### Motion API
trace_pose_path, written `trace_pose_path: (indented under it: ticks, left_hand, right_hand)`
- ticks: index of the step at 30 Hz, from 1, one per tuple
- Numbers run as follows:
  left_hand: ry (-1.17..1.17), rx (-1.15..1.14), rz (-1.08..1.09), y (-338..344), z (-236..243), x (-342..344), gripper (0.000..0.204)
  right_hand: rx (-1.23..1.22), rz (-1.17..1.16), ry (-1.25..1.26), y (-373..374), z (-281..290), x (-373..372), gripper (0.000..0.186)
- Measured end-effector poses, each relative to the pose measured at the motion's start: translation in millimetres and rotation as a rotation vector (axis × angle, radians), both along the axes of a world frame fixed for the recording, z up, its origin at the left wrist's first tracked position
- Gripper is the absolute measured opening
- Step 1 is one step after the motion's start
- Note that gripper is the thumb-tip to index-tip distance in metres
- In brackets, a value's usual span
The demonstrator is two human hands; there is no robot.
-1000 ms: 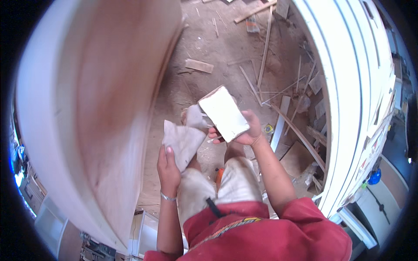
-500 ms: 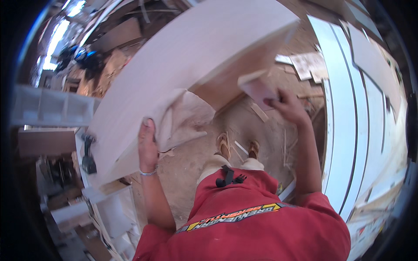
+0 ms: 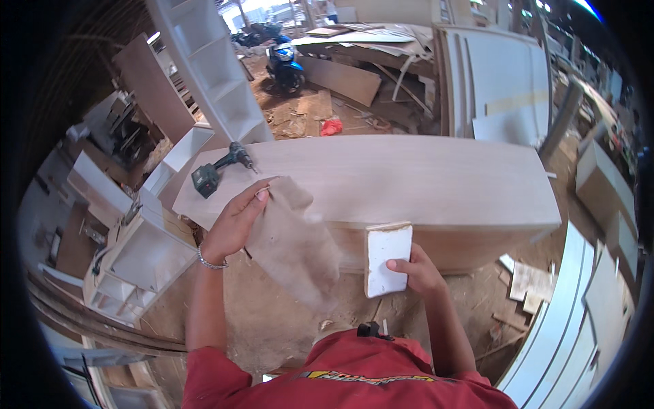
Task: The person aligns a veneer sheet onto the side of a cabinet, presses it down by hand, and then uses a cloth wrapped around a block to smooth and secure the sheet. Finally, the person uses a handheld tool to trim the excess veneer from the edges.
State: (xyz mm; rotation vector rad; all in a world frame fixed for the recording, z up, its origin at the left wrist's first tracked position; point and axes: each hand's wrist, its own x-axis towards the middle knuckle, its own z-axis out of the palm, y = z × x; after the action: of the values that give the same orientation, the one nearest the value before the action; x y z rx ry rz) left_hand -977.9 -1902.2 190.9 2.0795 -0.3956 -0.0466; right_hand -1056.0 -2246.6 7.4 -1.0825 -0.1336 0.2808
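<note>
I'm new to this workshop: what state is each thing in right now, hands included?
The left hand: closed on the upper edge of the beige sheet
The beige sheet: hanging, lower part blurred
The right hand: gripping the white block
The white block: upright, white face showing
The drill: lying on the wooden top; on or off, cannot tell
The wooden top: pale, unpainted-looking
The blue motorbike: standing upright

Past the far edge of the wooden unit (image 3: 422,177) I see daylight (image 3: 262,10) and littered floor (image 3: 357,124), white shelving (image 3: 219,88) behind its left corner.
</note>
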Motion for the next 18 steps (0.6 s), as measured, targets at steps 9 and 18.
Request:
trace_pose_path:
  ticks: [9, 18]
  left_hand:
    - [0.019, -0.056, -0.025, 164.7, 30.7, 35.6, 0.049]
    - [0.029, -0.018, -0.152, 210.1, 36.6, 95.9, 0.053]
  right_hand:
    - [-1.061, -0.282, 0.035, -7.7, -50.8, 277.6, 0.066]
    - [-1.671, -0.028, -0.17, 35.4, 6.8, 327.6, 0.078]
